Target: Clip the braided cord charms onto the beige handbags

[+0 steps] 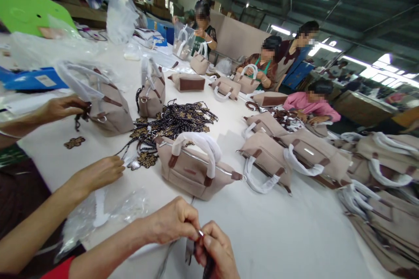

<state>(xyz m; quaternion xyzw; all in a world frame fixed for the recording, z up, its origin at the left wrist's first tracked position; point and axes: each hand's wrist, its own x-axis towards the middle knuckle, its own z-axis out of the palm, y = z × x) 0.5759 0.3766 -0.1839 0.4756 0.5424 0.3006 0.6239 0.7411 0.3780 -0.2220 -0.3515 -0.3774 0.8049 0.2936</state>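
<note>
My left hand (178, 221) and my right hand (218, 250) meet at the bottom of the view, fingers pinched together. Between their fingertips shows a small shiny metal piece (200, 233). Below my right hand hangs a dark braided strap (208, 267), held in its fingers; its lower end is out of view. Just beyond my hands a beige handbag (193, 172) stands on the white table (275, 235), its handles wrapped in white. A pile of dark braided straps with leopard-print charms (176, 120) lies behind that bag.
To the left, a co-worker's hand (65, 109) touches another handbag (109, 107), and a second hand (103, 172) reaches the strap pile. Many handbags (314, 152) crowd the right side. Clear plastic (127, 205) lies at lower left. Several people work across the table.
</note>
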